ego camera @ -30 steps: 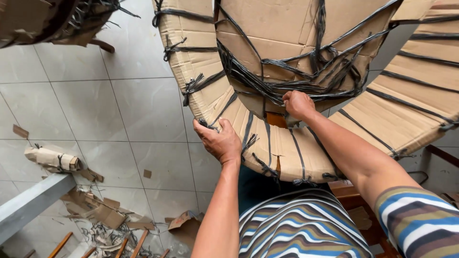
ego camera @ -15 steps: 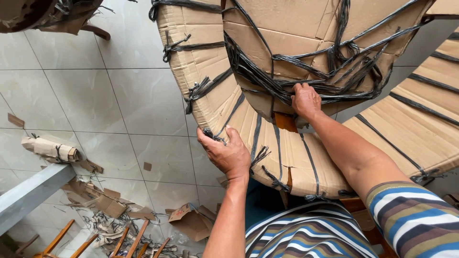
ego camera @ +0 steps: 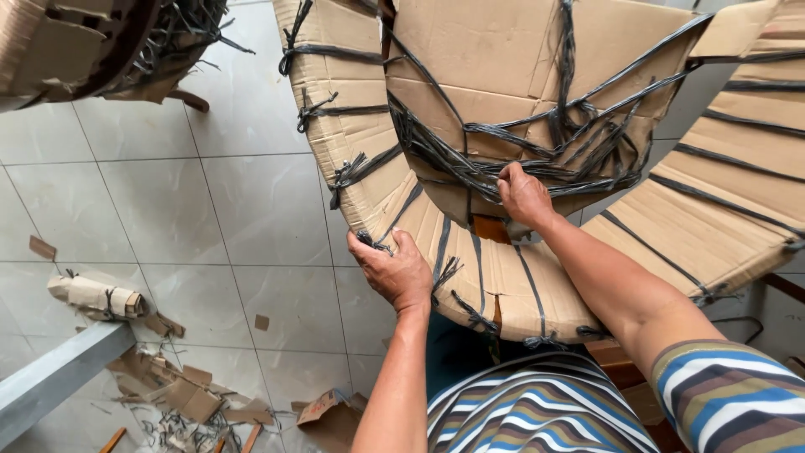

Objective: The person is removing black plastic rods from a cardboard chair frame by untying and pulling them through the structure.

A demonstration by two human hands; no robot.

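From the head view, a large curved piece of furniture wrapped in brown corrugated cardboard (ego camera: 537, 109) and bound with black plastic straps (ego camera: 520, 164) fills the upper frame from eleven o'clock round to three o'clock. The left hand (ego camera: 396, 270), near the centre, grips the lower edge of the cardboard-wrapped curve, its fingers curled around the rim with the thumb at the outer side. The right hand (ego camera: 521, 195), at about one o'clock from the left, has its fingers bent into the tangle of straps on the inner cardboard panel, closed on some of them. A second cardboard-wrapped piece (ego camera: 92, 42) hangs at ten o'clock. On the pale grey tiled floor (ego camera: 235, 210), a small strapped roll of cardboard (ego camera: 94, 296) lies at nine o'clock, with torn cardboard scraps (ego camera: 189, 398) and strap cuttings at seven o'clock, beside a grey beam (ego camera: 54, 377).
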